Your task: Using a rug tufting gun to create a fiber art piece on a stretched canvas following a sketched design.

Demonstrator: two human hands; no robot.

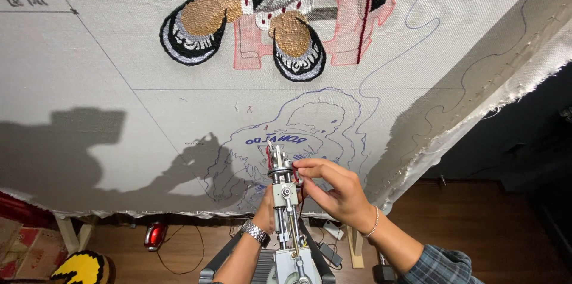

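A metal tufting gun (286, 212), judged heavy and rigid, is held near the lower edge of the stretched cloth (89, 69), its body gripped by the left hand (266, 209) while thin yarn is pinched at the needle tip by the right hand (333, 192).

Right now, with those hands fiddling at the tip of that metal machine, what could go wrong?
The right hand pinches at the needle end of the tufting gun, so fingers could get pricked if it started. The left hand grips the gun's body from behind; a slip might jab the tip into the stretched cloth beside the blue drawing. A cable trails on the floor below, which could perhaps trip someone.
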